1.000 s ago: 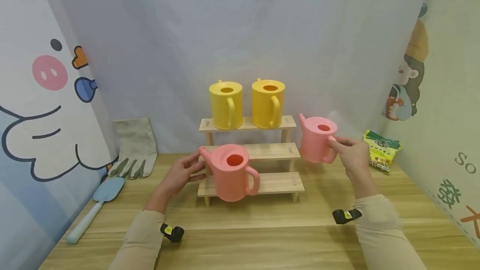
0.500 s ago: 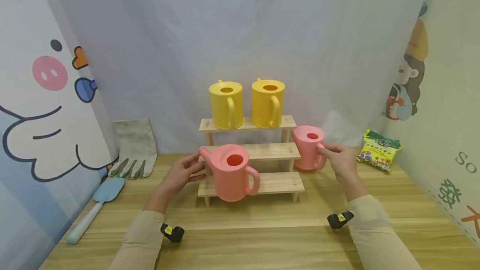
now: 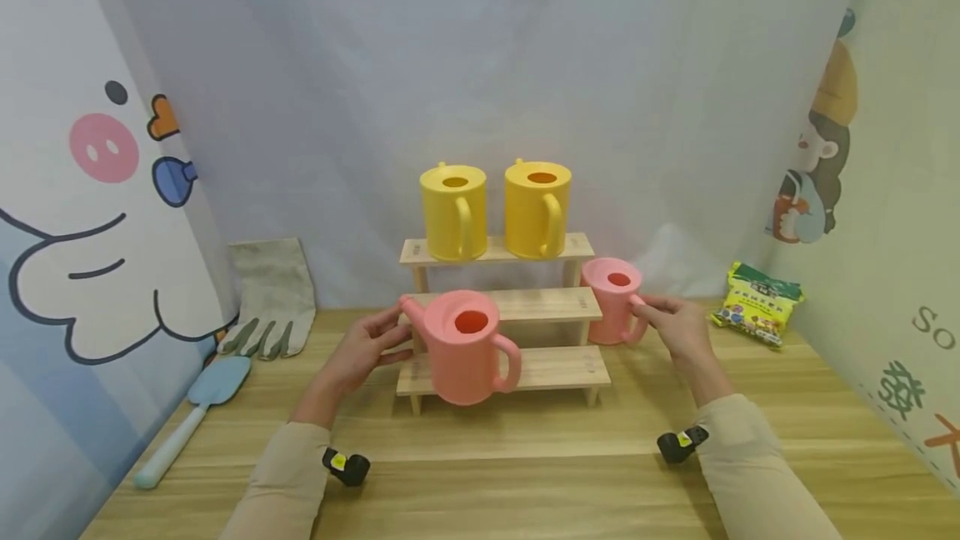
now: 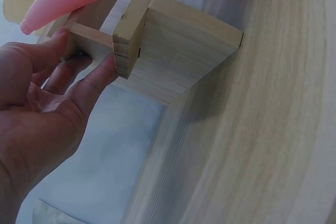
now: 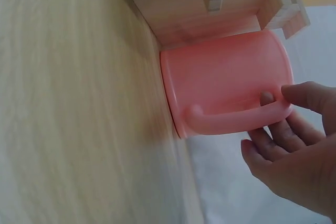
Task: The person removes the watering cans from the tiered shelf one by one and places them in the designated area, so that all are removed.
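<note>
A small three-step wooden stand (image 3: 558, 367) is in the middle of the head view. My left hand (image 3: 363, 352) grips its left end, thumb and fingers around the wood in the left wrist view. One pink watering can (image 3: 459, 365) stands on the stand's lower part, spout to the left, close to that hand. At the stand's right side, my right hand (image 3: 681, 332) pinches the handle of a second pink watering can (image 5: 226, 77), which is upright with its base at the tabletop. Its spout is hidden. Two yellow watering cans (image 3: 456, 219) stand on the top step.
A grey glove (image 3: 273, 286) leans on the back curtain at left, and a blue hand trowel (image 3: 217, 382) lies before it. A yellow-green packet (image 3: 759, 302) lies at the back right. Printed curtains bound the wooden table (image 3: 510, 490).
My right hand has moved left and down with the second pink watering can, from raised beside the stand to the table close against it. My left hand has stayed in place.
</note>
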`<control>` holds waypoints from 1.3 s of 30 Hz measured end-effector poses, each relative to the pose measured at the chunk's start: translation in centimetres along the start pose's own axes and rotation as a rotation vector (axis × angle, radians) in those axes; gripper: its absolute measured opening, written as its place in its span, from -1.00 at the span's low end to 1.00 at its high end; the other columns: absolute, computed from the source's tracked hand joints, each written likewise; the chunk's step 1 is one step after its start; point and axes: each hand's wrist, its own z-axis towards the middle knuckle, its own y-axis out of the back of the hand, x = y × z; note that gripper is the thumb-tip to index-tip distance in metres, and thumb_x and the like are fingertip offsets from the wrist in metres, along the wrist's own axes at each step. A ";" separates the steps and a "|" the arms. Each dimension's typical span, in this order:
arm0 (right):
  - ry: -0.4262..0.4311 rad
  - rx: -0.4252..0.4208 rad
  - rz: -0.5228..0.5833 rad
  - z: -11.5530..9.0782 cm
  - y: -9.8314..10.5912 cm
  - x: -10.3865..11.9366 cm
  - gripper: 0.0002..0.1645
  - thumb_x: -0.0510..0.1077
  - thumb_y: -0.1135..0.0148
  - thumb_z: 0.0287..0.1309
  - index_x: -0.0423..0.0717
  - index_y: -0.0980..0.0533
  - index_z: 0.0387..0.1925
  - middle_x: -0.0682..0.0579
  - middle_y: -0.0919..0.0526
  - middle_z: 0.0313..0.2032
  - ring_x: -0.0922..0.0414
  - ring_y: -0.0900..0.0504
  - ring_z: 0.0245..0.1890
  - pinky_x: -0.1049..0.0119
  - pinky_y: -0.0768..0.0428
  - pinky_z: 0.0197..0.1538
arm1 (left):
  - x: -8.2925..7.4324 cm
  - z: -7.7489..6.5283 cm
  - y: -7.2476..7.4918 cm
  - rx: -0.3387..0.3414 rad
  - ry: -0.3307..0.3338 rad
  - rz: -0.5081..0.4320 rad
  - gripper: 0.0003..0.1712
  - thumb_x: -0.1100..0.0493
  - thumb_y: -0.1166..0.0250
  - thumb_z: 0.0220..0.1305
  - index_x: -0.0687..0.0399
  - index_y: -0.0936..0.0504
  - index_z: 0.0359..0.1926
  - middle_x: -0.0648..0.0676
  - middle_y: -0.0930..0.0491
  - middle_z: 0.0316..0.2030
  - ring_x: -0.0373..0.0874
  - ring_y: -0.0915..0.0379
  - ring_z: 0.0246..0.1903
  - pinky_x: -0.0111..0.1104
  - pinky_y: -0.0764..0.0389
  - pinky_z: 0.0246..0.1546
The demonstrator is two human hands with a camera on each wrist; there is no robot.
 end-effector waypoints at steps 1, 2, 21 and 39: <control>-0.003 0.012 -0.002 0.0 0.0 0.0 -0.27 0.13 -0.35 0.27 -0.36 -0.51 0.22 -0.25 -0.62 0.12 -0.10 -0.42 0.23 -0.07 -0.37 0.34 | 0.0 0.0 0.0 -0.002 0.000 0.001 -0.33 0.24 -0.08 0.55 0.22 -0.06 0.55 0.27 -0.06 0.50 0.22 -0.23 0.34 -0.11 -0.61 0.14; -0.005 0.027 0.000 0.0 0.0 0.0 -0.25 0.14 -0.33 0.29 -0.35 -0.49 0.25 -0.28 -0.57 0.18 -0.11 -0.39 0.26 -0.11 -0.34 0.37 | -0.1 0.0 -0.1 -0.004 0.001 0.000 -0.33 0.23 -0.08 0.55 0.21 -0.07 0.55 0.26 -0.05 0.50 0.21 -0.24 0.34 -0.10 -0.61 0.14; -0.024 0.122 -0.063 -0.3 -0.2 0.5 -0.24 0.12 -0.19 0.40 -0.36 -0.35 0.37 -0.35 -0.43 0.28 -0.21 -0.26 0.37 -0.32 -0.16 0.41 | -0.3 -0.3 -0.1 -0.011 0.012 0.014 -0.32 0.20 -0.10 0.55 0.17 -0.08 0.56 0.22 -0.04 0.52 0.16 -0.28 0.34 -0.11 -0.60 0.15; 0.203 0.032 -0.126 -2.9 1.9 6.0 -0.31 0.07 -0.22 0.39 -0.35 -0.41 0.32 -0.35 -0.52 0.21 -0.25 -0.40 0.30 -0.24 -0.38 0.34 | 0.0 0.0 0.0 -0.002 0.014 0.000 -0.32 0.21 -0.09 0.55 0.17 -0.08 0.56 0.25 -0.06 0.50 0.19 -0.25 0.35 -0.10 -0.60 0.14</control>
